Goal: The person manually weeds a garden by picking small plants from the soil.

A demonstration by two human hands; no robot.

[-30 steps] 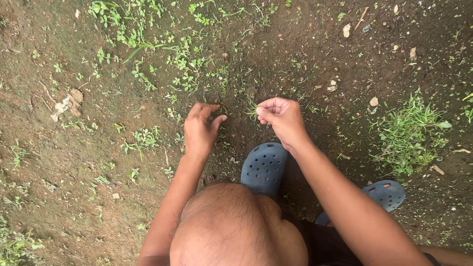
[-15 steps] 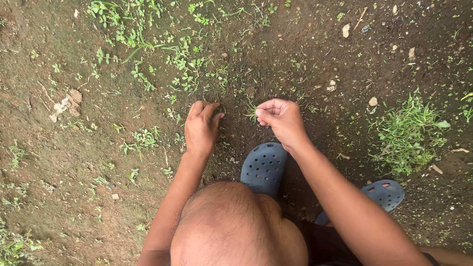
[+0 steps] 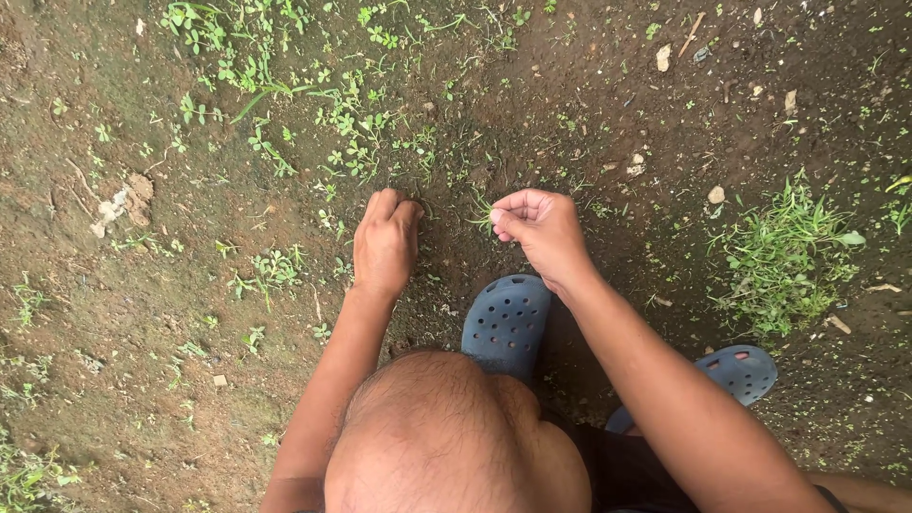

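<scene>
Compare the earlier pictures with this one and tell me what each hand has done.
The left hand has curled shut: its thumb, spread out to the side a second ago, is now tucked in, and the fingertips press down at the soil among small weeds. The right hand stays where it was, still pinching a small green sprig. The blue clogs have not moved.

I see a small green weed sprig (image 3: 484, 213) pinched upright, at nine o'clock of my right hand (image 3: 543, 231).
</scene>
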